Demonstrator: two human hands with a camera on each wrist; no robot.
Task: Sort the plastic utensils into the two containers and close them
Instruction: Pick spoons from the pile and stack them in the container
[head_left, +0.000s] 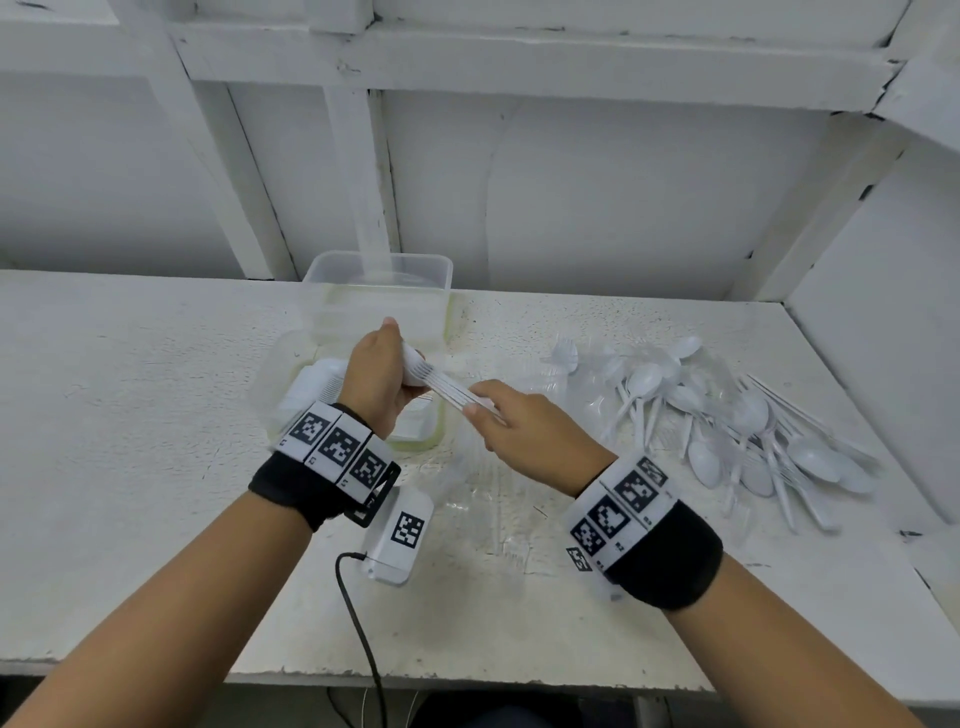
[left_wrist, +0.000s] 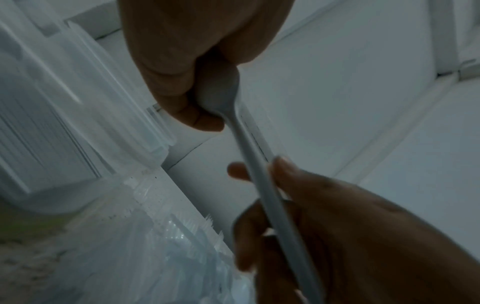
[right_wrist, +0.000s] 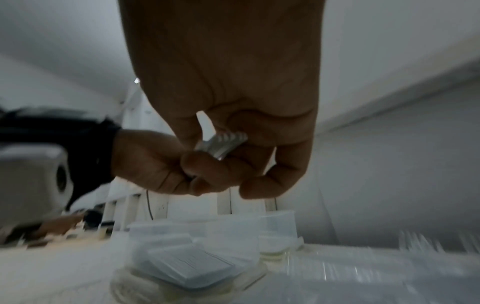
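A nested stack of white plastic utensils (head_left: 449, 391) hangs in the air between both hands, above the near clear container (head_left: 434, 436). My left hand (head_left: 397, 366) grips the head end of the stack (left_wrist: 218, 90). My right hand (head_left: 480, 404) pinches the handles (left_wrist: 255, 168) between thumb and fingers; their ends (right_wrist: 223, 145) show in the right wrist view. The near container (right_wrist: 187, 263) holds white stacked utensils and is partly hidden by my left hand. A second clear container (head_left: 379, 280) stands open behind it.
A loose pile of white spoons (head_left: 727, 421) and a fork lies on the right of the white table (head_left: 130, 415). Clear plastic utensils (head_left: 483, 493) lie scattered near my right wrist. A side wall bounds the table at the right, a back wall behind the containers.
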